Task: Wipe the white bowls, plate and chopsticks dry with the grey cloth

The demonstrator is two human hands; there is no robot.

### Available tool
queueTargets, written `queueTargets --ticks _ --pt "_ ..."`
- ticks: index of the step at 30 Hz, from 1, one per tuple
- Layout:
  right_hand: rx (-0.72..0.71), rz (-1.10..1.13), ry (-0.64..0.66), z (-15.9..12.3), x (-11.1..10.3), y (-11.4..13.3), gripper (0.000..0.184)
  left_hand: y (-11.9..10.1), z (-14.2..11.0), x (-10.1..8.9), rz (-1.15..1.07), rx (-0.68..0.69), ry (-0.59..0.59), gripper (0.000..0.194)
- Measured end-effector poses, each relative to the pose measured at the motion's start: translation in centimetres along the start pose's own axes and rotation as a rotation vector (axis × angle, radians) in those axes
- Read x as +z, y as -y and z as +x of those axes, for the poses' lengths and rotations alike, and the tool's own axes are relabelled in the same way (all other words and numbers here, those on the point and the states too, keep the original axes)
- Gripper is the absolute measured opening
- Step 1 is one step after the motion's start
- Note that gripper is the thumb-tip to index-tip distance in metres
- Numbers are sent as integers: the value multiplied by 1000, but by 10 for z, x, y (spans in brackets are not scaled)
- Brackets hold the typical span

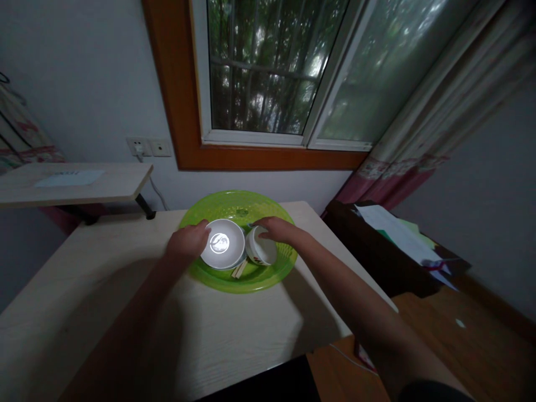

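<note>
A curtain (431,123) flanks the window (276,72); light is dim.

I have both arms bare and stretched forward, slanting inward from below so that the hands come near each other without touching. My left forearm (138,312) lies in dim shadow and rises rightward to my left hand (188,241), which is bunched in a grip with its thumb on the upper side. My right forearm (339,279) catches more light and runs up and leftward. At its end, my right hand (274,228) is turned palm down, pointing left; I cannot tell how firmly it closes.
</note>
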State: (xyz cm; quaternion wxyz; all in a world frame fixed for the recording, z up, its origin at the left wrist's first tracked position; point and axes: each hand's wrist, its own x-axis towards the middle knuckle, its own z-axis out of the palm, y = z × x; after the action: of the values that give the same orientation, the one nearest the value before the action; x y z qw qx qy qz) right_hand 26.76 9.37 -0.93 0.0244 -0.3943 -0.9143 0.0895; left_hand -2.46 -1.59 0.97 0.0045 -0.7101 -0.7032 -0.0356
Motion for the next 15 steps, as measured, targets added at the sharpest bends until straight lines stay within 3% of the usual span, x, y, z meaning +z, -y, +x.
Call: queueTargets --ticks 10,15 --pt "-1 -59 74 13 -3 -3 28 4 18 -2 -45 112 81 46" --pt "-41 -70 59 11 -5 -2 25 1 21 -1 9 67 118 43"
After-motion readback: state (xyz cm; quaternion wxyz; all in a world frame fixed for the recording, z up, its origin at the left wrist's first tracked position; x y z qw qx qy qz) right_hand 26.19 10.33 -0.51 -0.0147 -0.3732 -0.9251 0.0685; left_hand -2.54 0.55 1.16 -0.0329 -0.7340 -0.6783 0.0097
